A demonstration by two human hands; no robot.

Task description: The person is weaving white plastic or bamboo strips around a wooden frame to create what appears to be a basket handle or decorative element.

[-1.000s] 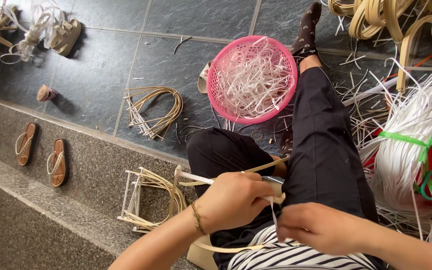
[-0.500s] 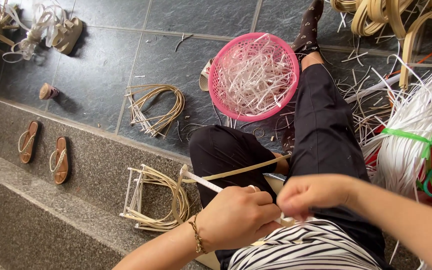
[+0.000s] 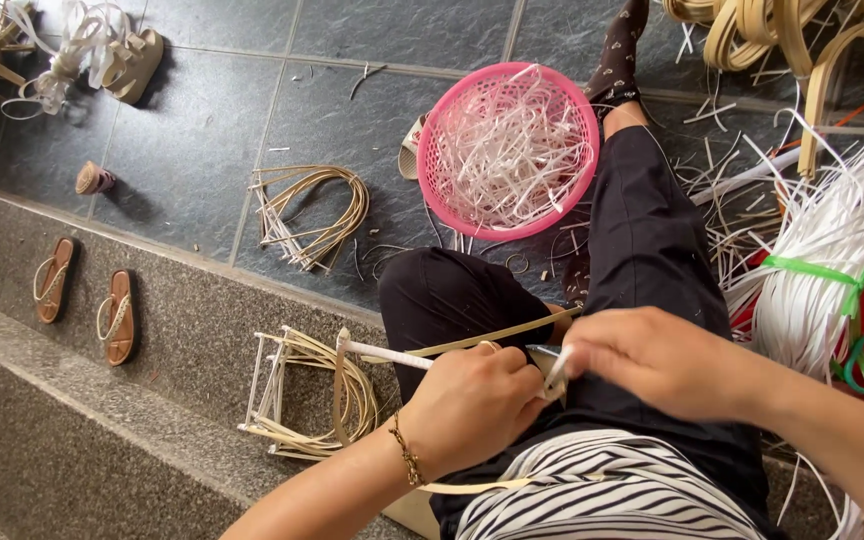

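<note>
Strip in hand: a thin, flat, tan rattan strip (image 3: 497,338) runs across the lap from the left knee toward the hands; a white-wrapped end (image 3: 387,354) sticks out to the left of the left hand.
Left hand: the left hand (image 3: 472,405), gold chain bracelet at the wrist, is curled tight around the strip with no gap showing between the fingers.
Right hand: the right hand (image 3: 657,360) is closed in a pinch on a narrow white strand (image 3: 558,368) just beside the left hand's knuckles.
Doing it well: as I judge it, the left hand should keep the tan strip steady and flat while the right draws the white strand taut and close, so each turn lies snug beside the last.
Change from earlier: one second ago the right hand lay lower, near the striped shirt; half a second ago it had risen above the left hand; now it sits right of it, the two hands touching at the strand.
Near the lap: black trousers (image 3: 642,240), striped shirt (image 3: 602,495).
Floor ahead: a round pink plastic basket (image 3: 442,190) of white offcuts stands on the dark tiled floor (image 3: 202,120), beside the right leg.
Floor left: a loose bundle of tan loops (image 3: 317,215); a second bundle (image 3: 302,400) on the grey stone step (image 3: 72,440), with a pair of brown sandals (image 3: 87,300) toward its left edge.
Right edge: a sheaf of white strips tied with green band (image 3: 832,260).
</note>
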